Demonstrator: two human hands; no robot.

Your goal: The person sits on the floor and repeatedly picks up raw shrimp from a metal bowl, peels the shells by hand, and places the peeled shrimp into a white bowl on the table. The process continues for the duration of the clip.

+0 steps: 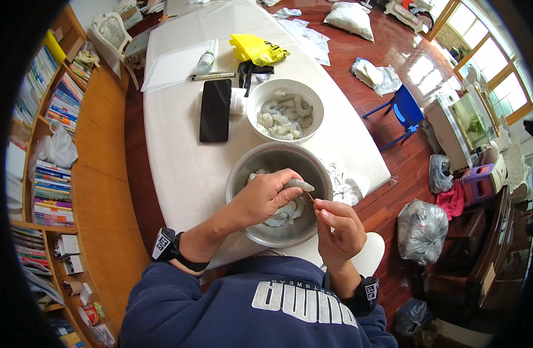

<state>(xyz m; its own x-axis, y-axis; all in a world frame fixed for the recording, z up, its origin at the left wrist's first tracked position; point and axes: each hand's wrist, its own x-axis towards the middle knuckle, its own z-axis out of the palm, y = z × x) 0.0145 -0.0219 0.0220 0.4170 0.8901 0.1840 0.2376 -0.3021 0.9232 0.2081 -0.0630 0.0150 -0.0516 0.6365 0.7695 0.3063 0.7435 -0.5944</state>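
Over the steel bowl point(320, 168), my left hand point(260, 200) is closed around a grey peeled shrimp point(300, 185), whose end sticks out past the fingers. My right hand point(340, 229) pinches a thin toothpick point(311, 197) between thumb and fingertips. The toothpick's upper end meets the underside of the shrimp; whether it has pierced it I cannot tell. More shrimp point(289, 213) lie in the steel bowl, partly hidden by my left hand. Just beyond stands a white bowl point(318, 116) holding several pale grey shrimp point(284, 115).
On the white-covered table point(179, 168) lie a black phone point(215, 111), a small bottle point(206, 61), pens point(213, 76) and a yellow plastic bag point(257, 50). Crumpled white tissue point(346, 184) sits right of the steel bowl. A blue chair point(404, 109) and a filled plastic bag point(421, 232) stand on the floor.
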